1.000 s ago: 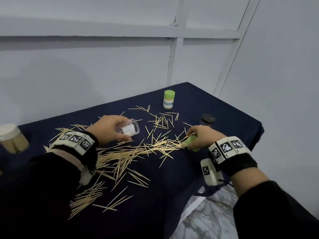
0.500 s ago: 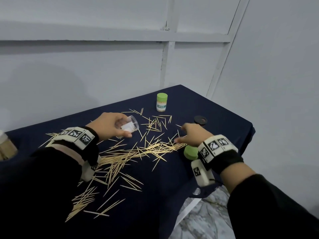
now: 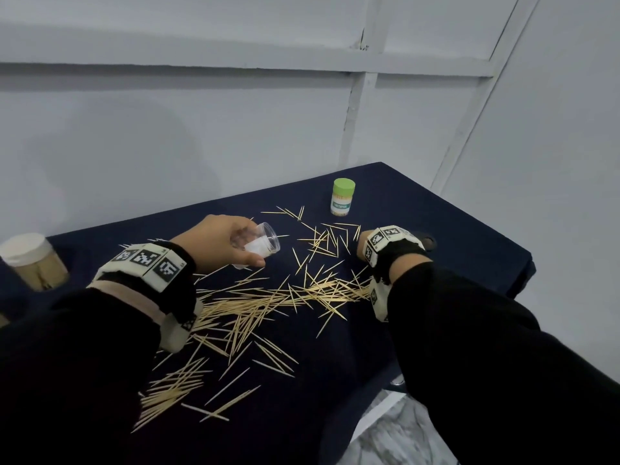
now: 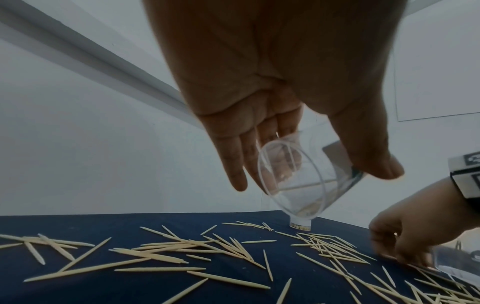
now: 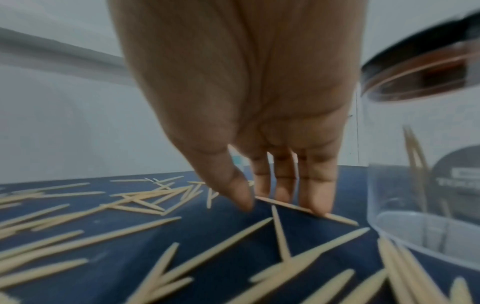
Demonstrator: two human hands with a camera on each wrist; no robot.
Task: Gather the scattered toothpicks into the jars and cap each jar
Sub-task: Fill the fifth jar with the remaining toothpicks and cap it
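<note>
My left hand [image 3: 221,241] grips a clear, lidless jar [image 3: 260,243], tilted with its mouth towards the right, above the scattered toothpicks [image 3: 268,297]. In the left wrist view the thumb and fingers wrap the jar [image 4: 298,181], which looks empty. My right hand [image 5: 283,205] reaches down to the dark blue cloth; its thumb and fingertips [image 5: 315,203] touch a toothpick [image 5: 342,220] lying there. In the head view the wrist band hides most of that hand. A capped green-lidded jar [image 3: 343,198] stands at the back.
A clear jar with a black lid [image 5: 428,164] holding a few toothpicks stands just right of my right hand. A white-lidded jar [image 3: 30,260] sits at the far left. The table's cloth [image 3: 469,263] ends close to the right; pale floor [image 3: 402,431] lies below.
My right hand set the green cap down on the cloth, then moved forward to the toothpicks by the black-lidded jar. The cap is now out of sight. My left hand keeps the jar.
</note>
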